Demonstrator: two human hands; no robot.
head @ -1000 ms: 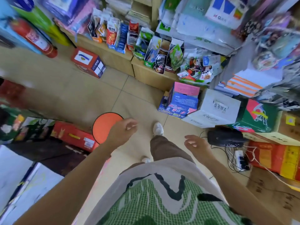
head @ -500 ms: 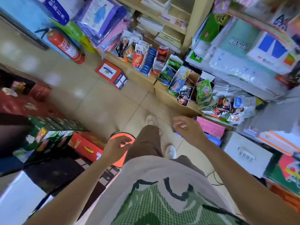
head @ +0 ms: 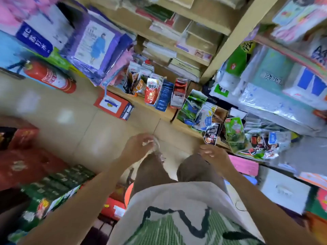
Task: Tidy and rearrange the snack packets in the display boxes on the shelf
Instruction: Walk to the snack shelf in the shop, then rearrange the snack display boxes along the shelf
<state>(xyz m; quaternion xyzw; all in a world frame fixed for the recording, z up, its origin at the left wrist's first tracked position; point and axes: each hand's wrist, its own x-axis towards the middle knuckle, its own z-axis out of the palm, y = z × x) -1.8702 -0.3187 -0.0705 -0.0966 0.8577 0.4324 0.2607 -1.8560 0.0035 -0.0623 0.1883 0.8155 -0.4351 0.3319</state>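
Both hands short of the snack packets

Left hand (head: 138,147) and right hand (head: 215,154) hang loosely curled, apparently empty, though blurred. The snack packets (head: 200,112) stand in display boxes (head: 163,98) on the low shelf (head: 141,104), a row running from 11 towards 2 o'clock. The right hand is nearer.

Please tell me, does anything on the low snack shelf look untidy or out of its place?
Yes. At the right end of the shelf, packets lie in a loose heap, not upright, and a black packet hangs over its edge. The left packets stand in a row.
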